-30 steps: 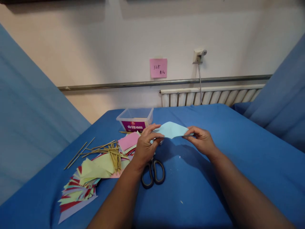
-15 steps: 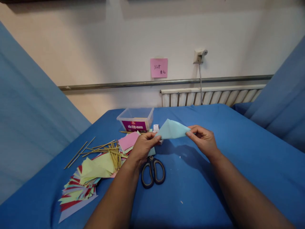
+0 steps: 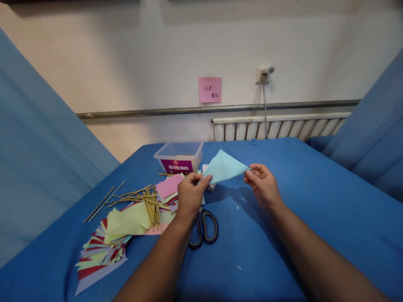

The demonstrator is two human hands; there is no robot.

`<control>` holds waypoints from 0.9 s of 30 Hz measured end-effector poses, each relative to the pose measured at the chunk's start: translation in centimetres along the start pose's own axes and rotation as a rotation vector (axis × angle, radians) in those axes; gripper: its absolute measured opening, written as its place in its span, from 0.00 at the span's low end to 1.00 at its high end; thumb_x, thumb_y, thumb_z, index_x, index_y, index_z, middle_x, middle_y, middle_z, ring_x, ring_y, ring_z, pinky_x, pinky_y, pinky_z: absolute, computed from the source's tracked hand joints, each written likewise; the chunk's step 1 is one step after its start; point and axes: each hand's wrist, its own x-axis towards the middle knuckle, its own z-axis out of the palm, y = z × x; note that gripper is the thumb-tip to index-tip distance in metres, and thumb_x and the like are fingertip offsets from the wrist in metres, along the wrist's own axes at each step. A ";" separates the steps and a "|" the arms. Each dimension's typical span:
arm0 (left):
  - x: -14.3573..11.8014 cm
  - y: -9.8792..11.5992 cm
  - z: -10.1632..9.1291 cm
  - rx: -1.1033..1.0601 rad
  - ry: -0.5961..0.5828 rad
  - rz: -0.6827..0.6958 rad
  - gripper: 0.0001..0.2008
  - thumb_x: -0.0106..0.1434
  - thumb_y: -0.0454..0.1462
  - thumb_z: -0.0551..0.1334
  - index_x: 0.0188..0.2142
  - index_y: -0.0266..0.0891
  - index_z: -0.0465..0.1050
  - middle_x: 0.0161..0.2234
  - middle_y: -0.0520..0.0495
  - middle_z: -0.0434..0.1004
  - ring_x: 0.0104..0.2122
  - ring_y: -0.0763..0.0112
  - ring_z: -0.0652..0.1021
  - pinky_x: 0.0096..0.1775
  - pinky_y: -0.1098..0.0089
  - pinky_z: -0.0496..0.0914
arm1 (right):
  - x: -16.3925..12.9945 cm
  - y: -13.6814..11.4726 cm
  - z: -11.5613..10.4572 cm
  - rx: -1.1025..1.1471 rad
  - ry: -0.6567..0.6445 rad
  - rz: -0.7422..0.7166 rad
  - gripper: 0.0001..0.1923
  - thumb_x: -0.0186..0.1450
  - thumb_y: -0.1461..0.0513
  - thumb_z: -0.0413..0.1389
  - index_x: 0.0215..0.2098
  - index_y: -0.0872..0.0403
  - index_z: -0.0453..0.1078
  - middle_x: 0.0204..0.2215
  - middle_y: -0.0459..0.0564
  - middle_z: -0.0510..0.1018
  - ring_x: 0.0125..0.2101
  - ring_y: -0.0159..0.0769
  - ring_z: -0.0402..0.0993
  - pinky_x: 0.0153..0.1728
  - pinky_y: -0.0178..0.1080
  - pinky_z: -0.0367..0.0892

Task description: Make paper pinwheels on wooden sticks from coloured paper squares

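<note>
A light blue paper triangle (image 3: 224, 167) is held up above the blue table (image 3: 283, 235). My left hand (image 3: 189, 194) pinches its left corner between thumb and fingers. My right hand (image 3: 263, 186) pinches its right corner. Black-handled scissors (image 3: 204, 228) lie on the table just below my left hand, their blades hidden under it.
Left of my hands lie a pile of coloured paper triangles (image 3: 110, 239), a pink sheet (image 3: 170, 186) and several thin wooden sticks (image 3: 138, 197). A clear plastic box (image 3: 179, 157) stands behind them. A pink note (image 3: 209, 89), a radiator (image 3: 277, 127) and blue cloth panels line the surroundings.
The blue paper went from a bowed, loosely curved shape to a flat triangle tilted upward. My left hand shifted its grip lower on the left corner; both hands rose slightly.
</note>
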 end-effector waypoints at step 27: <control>-1.7 -1.1 1.6 0.015 -0.304 0.103 0.12 0.52 0.42 0.67 0.33 0.38 0.71 0.30 0.51 0.74 0.31 0.71 0.72 0.35 0.72 0.66 | -1.4 1.8 2.0 -0.297 0.036 0.018 0.20 0.53 0.53 0.64 0.14 0.55 0.64 0.11 0.41 0.66 0.15 0.27 0.59 0.19 0.33 0.56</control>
